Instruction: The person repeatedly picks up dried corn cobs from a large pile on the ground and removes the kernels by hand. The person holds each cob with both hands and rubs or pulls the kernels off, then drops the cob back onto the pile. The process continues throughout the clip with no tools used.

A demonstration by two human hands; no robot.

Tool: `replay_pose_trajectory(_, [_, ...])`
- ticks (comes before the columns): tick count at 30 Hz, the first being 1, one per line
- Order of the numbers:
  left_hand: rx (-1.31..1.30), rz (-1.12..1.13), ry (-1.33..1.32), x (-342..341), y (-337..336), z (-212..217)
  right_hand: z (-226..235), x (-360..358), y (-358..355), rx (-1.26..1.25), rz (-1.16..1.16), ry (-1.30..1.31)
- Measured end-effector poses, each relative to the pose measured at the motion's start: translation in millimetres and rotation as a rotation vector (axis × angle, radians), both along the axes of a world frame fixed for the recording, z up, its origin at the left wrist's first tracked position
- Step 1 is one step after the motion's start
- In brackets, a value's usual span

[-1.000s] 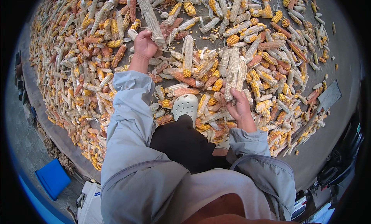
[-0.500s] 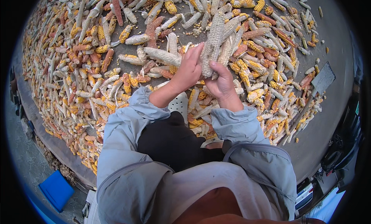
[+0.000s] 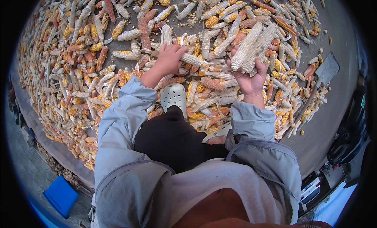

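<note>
Our right hand (image 3: 251, 80) is closed around two pale stripped cobs (image 3: 251, 49), lifted just right of the white clog (image 3: 174, 97). Above the clog, our left hand (image 3: 169, 59) grips another pale cob (image 3: 192, 59) lying on the corn heap (image 3: 78, 63).

An outdoor farmyard drying ground: husked corn cobs (image 3: 118, 55) blanket bare concrete pavement (image 3: 337, 27), with a shovel (image 3: 320, 80) lying at three o'clock.

Two pale, stripped corn cobs (image 3: 251, 47) held side by side, tilted up to the right above the pile. One whitish cob (image 3: 191, 59) lying crosswise on the heap, under the fingers.
</note>
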State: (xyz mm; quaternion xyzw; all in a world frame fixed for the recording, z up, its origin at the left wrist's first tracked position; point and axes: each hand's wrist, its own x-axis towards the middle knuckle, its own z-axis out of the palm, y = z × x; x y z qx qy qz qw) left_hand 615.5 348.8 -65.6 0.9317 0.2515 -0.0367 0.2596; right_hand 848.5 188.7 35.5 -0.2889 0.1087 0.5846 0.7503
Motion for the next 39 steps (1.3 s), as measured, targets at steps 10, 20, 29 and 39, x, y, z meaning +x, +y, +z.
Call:
replay_pose_trajectory(10, [-2.100, 0.539, -0.590, 62.4, 7.8, 99.0, 36.2, 8.5, -30.9, 0.039, -0.002, -0.147])
replay_pose_trajectory(20, [-1.210, 0.122, -0.472, 182.3, -71.7, 222.1, 90.7, -2.3, -35.1, 0.158, -0.092, -0.393])
replay_pose_trajectory(29, [-0.944, -0.372, -0.323, 321.4, -203.1, 317.1, 166.8, 87.5, -148.9, 0.337, -0.677, -0.375])
replay_pose_trajectory(39, [-0.879, -0.854, -0.073, 381.5, -403.1, 316.1, 214.2, 103.3, -591.3, -0.178, -1.500, -0.536])
